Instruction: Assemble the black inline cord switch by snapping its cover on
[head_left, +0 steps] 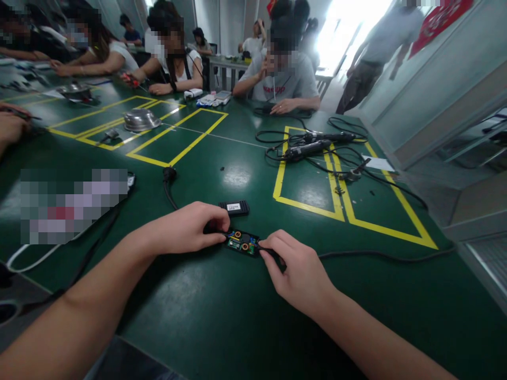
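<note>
An opened black power adapter [242,242] lies on the green table [222,311], its circuit board with copper coils showing. My left hand [189,228] is closed on the adapter's left end. My right hand [295,269] pinches its right end, where a black cable [380,256] runs off to the right. The adapter's black lid [234,207] rests on the table just behind my left hand.
Yellow tape marks rectangles on the table. Electric screwdrivers [308,150] with tangled cords lie in the right rectangle. A black plug [169,174] and cord sit behind my left hand. A metal bowl-shaped part [141,120] stands at the left. Several people sit around the far side.
</note>
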`<state>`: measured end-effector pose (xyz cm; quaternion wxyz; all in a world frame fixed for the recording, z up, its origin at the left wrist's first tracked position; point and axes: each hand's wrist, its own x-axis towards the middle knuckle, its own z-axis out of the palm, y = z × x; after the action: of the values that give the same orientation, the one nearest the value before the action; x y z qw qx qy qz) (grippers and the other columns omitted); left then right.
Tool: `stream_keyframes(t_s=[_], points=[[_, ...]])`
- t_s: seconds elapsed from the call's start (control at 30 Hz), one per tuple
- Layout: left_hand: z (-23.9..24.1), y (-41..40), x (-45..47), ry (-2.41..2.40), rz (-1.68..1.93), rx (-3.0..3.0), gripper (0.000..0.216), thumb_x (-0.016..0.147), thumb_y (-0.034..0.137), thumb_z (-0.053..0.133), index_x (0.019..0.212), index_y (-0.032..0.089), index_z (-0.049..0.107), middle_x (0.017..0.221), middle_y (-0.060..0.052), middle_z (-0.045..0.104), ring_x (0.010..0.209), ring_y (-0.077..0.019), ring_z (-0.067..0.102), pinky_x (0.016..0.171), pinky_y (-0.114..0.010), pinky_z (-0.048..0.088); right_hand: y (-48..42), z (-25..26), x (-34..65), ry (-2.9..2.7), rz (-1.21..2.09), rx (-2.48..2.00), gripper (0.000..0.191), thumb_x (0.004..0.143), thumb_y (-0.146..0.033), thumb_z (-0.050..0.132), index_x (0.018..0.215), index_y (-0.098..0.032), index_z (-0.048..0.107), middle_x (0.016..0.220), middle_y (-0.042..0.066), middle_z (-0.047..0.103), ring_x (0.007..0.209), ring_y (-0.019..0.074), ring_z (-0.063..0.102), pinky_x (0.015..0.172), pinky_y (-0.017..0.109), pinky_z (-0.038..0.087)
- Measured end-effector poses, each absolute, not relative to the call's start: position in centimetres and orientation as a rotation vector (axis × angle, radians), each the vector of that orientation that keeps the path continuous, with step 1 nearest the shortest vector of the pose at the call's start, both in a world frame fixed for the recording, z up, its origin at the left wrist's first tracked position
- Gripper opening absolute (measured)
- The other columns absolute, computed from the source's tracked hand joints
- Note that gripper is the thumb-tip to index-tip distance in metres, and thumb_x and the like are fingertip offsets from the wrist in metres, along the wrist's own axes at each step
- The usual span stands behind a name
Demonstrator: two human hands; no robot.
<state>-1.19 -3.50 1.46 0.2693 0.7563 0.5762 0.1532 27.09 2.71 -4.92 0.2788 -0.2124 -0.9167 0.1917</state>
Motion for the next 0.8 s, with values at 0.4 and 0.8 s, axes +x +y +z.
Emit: stream_keyframes(t_s=[0.4,0.8], points=[[1.2,-3.6,-2.2,1.422,0.534,2.012,0.015,0.1,0.023,0.069,0.105,0.023,0.083,0.111,-0.005,0.083,0.102,-0.0201,0.077,0.094,-0.029,0.057,2.4,-4.6,27.3,-2.397,0.484,-0.566,0.022,0.108,-0.015,0.058,0.115,-0.019,0.079,0.104,0.011,0.082,0.089,0.0212,0.08,0.078,0.035,0.07],[1.4,-3.4,-2.1,1.438,0.579,1.999,0.014,0.097,0.022,0.073,0.105,0.023,0.084,0.108,-0.003,0.085,0.1,-0.0194,0.079,0.093,-0.028,0.057,2.4,-4.0,27.3,-2.372,0.446,-0.555,0.019,0.106,-0.013,0.058,0.116,-0.019,0.074,0.101,0.009,0.08,0.086,0.0199,0.079,0.074,0.032,0.067]])
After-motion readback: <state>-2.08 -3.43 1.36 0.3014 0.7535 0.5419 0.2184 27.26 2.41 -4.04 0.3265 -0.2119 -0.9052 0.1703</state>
